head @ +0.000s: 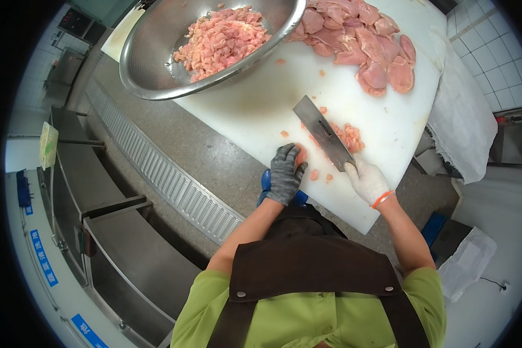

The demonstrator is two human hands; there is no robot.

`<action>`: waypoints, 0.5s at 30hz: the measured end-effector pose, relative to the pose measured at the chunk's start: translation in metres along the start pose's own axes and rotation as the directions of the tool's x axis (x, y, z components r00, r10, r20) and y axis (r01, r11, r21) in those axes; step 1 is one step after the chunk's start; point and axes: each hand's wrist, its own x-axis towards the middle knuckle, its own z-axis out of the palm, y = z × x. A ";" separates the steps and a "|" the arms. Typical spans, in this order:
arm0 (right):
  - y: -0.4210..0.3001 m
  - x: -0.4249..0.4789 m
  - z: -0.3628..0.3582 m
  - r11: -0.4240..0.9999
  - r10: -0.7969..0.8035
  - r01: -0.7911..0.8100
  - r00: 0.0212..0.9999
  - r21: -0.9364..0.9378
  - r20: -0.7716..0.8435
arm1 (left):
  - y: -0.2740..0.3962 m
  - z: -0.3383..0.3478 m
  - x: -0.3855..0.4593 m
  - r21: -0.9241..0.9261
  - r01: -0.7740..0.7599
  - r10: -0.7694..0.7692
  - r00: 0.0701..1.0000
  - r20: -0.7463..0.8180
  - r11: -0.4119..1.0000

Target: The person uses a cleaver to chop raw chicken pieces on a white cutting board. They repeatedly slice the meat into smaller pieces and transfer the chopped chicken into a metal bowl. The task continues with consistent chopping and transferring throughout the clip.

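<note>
My left hand [286, 173], in a grey knitted glove, rests on the white cutting board [265, 108] with its fingers on a piece of raw meat [301, 154]. My right hand [369, 178], in a white glove with an orange band at the wrist, holds a cleaver [322, 132] near the blade's heel; the handle is hidden in the hand. The blade lies tilted over the board, beside a small heap of diced meat [351, 137]. Farther back on the board is a pile of raw, boneless poultry pieces [374, 48]. Small scraps are scattered about.
A large perforated steel bowl [135, 80] of diced meat [226, 39] stands at the board's back left. White cloth [461, 113] hangs by the right edge. A floor drain grate [169, 178] and steel counters [130, 252] lie to the left. Tiled wall [496, 56] rises at the right.
</note>
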 end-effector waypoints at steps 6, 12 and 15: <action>0.010 -0.016 0.010 0.999 0.002 0.002 0.996 -0.049 0.090 | 0.006 -0.020 -0.006 -0.022 0.080 -0.082 0.990 -0.116 0.997; 0.002 -0.015 0.011 0.991 -0.033 0.064 0.969 -0.119 0.244 | -0.002 -0.015 0.005 0.004 -0.063 0.063 0.997 -0.043 0.998; -0.004 -0.004 0.013 0.993 -0.004 0.035 0.963 -0.109 0.269 | -0.005 -0.015 0.009 0.007 -0.126 0.126 0.992 -0.003 0.992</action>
